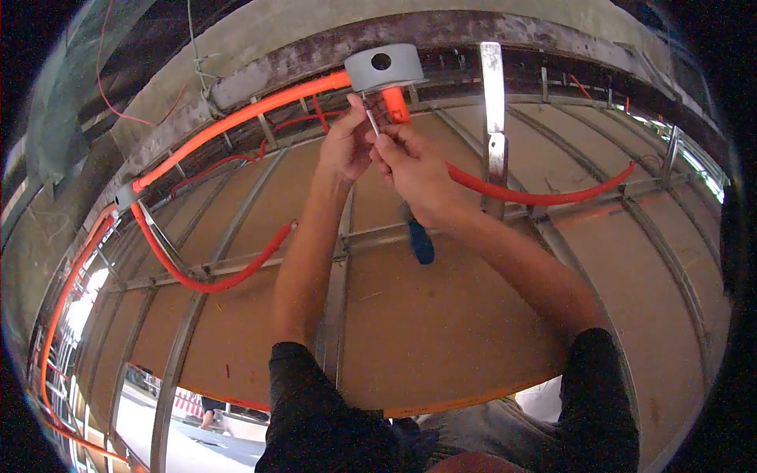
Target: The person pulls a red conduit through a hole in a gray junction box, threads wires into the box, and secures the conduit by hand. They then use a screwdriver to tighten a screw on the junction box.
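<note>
A round grey junction box [386, 69] with a dark hole in its side is fixed overhead at the top centre. Just beneath it is my left hand [347, 146], thumb up by the box's underside and fingers curled, partly hidden; what they hold does not show. My right hand [414, 169] is closed around a screwdriver [422, 243]. Its blue handle hangs below the hand, and a thin pale rod, in line with it, points up past my left fingers towards the box. A short orange conduit piece [396, 104] hangs from the box beside my fingers.
Orange conduit [244, 114] runs left from the box to a smaller grey box [125, 195]. Red flexible hoses [544, 197] curve across the metal frame [339, 292] and brown boards [449, 331]. A bright metal strip [493, 87] hangs right of my hands.
</note>
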A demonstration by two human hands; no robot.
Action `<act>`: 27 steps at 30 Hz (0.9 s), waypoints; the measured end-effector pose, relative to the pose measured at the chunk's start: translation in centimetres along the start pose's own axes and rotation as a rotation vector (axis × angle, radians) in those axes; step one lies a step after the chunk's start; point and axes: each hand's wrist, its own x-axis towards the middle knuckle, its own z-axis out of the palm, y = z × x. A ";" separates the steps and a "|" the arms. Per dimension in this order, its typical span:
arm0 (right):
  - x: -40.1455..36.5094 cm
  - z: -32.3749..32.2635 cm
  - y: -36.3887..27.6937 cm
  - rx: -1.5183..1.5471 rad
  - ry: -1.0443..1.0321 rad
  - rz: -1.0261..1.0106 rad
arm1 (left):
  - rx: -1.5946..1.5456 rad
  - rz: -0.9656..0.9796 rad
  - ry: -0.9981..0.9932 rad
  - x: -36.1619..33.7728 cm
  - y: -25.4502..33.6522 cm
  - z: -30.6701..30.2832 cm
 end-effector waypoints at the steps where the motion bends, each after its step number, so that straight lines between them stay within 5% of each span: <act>1: 0.0 0.1 0.1 -0.079 0.029 -0.034 | 0.000 -0.002 0.000 -0.1 0.1 0.4; 7: -0.3 0.6 0.1 0.192 -0.007 0.068 | 0.009 -0.002 0.119 0.8 -0.8 -1.7; 9: -0.8 1.1 -0.3 0.255 0.057 0.070 | -0.510 -0.174 -0.540 1.5 -0.7 -4.2; 10: -1.0 1.3 -0.5 0.314 0.121 0.070 | -0.508 -0.175 -0.539 1.3 -0.5 -3.6; 13: -0.9 1.7 -0.1 0.340 0.163 0.037 | -0.521 -0.145 -0.438 0.7 -0.3 -1.6; 15: -0.9 1.6 -0.1 0.299 0.155 0.044 | -0.066 -0.057 -0.032 0.5 -0.3 -0.9; 25: -0.8 1.4 -0.2 0.246 0.174 0.031 | 0.038 -0.048 0.056 0.4 -0.3 -0.8; 27: -0.3 1.3 0.6 0.214 0.173 0.006 | -0.681 -0.174 -0.632 1.5 -1.0 -3.0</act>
